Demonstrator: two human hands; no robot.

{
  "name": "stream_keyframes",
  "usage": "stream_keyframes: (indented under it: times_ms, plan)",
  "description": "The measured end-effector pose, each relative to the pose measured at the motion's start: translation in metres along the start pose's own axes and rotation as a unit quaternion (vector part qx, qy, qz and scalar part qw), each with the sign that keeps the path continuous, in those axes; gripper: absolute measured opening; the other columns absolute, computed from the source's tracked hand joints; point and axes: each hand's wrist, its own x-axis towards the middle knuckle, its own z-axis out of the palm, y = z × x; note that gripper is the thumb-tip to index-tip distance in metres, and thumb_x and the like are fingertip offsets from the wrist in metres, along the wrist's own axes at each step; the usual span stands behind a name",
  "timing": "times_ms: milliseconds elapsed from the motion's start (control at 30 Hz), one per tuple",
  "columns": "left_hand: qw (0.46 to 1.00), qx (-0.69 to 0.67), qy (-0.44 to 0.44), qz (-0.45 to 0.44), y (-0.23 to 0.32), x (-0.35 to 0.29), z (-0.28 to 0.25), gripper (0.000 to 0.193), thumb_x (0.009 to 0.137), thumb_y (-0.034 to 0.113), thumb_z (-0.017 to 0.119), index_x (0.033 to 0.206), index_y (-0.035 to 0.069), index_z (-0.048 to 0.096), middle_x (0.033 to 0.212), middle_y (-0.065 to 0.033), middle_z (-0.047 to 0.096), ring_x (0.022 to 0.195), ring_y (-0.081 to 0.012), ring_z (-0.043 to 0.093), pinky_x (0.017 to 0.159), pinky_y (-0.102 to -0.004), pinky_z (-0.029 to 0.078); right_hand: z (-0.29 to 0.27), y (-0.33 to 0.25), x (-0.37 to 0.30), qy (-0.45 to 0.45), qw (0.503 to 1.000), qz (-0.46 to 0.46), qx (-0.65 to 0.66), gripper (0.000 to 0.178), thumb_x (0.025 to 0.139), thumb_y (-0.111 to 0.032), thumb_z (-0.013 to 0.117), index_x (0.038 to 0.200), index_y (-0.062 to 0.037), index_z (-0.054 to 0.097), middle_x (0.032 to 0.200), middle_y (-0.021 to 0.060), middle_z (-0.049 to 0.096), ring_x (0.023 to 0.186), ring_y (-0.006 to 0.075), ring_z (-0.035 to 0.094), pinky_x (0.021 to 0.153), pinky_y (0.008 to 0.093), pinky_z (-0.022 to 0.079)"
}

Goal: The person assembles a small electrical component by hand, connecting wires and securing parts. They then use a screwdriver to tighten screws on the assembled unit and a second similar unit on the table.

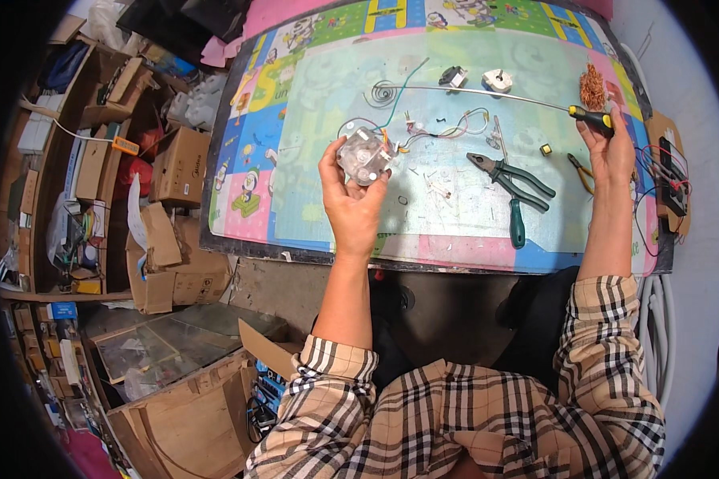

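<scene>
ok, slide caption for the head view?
Left hand holding a clear-cased mechanism, right hand a long-shafted screwdriver, over a table with green-handled pliers.

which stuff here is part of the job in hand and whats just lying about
Seemingly in use:
clear casing, held in the left grip
screwdriver, held in the right grip

Probably just lying about:
pliers
copper wire
carton
</scene>
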Motion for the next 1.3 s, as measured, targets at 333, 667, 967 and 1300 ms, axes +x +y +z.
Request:
stream_keyframes:
  times_ms: [333,667,967,1300]
  plan:
    - [0.949,-0.282,-0.013,-0.14,0.012,0.004,-0.007,0.059,0.079,-0.001,0.044,0.135,0.009,0.027,0.129,-0.0183,0.042,0.118,-0.0351,0.049,0.094,-0.0582,0.046,-0.007,-0.004,0.006,0.02,0.999,-0.025,-0.005,0.023,0.095,-0.017,0.052,0.105,0.003,0.051,0.098,0.0173,0.059,0.09,0.0302,0.065,0.076,0.047,0.059]
    - [0.86,-0.47,0.06,-0.188,-0.023,0.017,-0.044,0.042,0.098,0.034,0.039,0.131,0.007,0.041,0.134,-0.0173,0.045,0.121,-0.0361,0.048,0.092,-0.0614,0.047,-0.016,-0.012,0.015,0.069,0.996,-0.013,0.056,0.028,0.096,-0.018,0.05,0.113,0.0029,0.051,0.103,0.019,0.06,0.091,0.0298,0.064,0.075,0.043,0.058]
    - [0.812,-0.555,0.053,-0.174,-0.013,0.022,-0.062,0.043,0.095,0.029,0.048,0.126,-0.002,0.046,0.127,-0.0218,0.051,0.116,-0.0417,0.05,0.097,-0.0608,0.042,-0.05,-0.004,0.044,-0.017,0.988,0.027,0.153,0.025,0.097,-0.017,0.045,0.11,0.0047,0.049,0.097,0.0195,0.061,0.085,0.0301,0.063,0.076,0.0456,0.055]
    - [0.821,-0.534,0.05,-0.198,0.008,0.033,-0.044,0.049,0.097,0.036,0.041,0.127,-0.003,0.045,0.125,-0.0244,0.05,0.115,-0.0455,0.048,0.099,-0.0558,0.042,-0.028,-0.001,0.025,-0.073,0.993,0.021,0.091,0.027,0.097,-0.021,0.049,0.108,0.0039,0.049,0.095,0.0188,0.062,0.084,0.0311,0.064,0.072,0.0416,0.057]
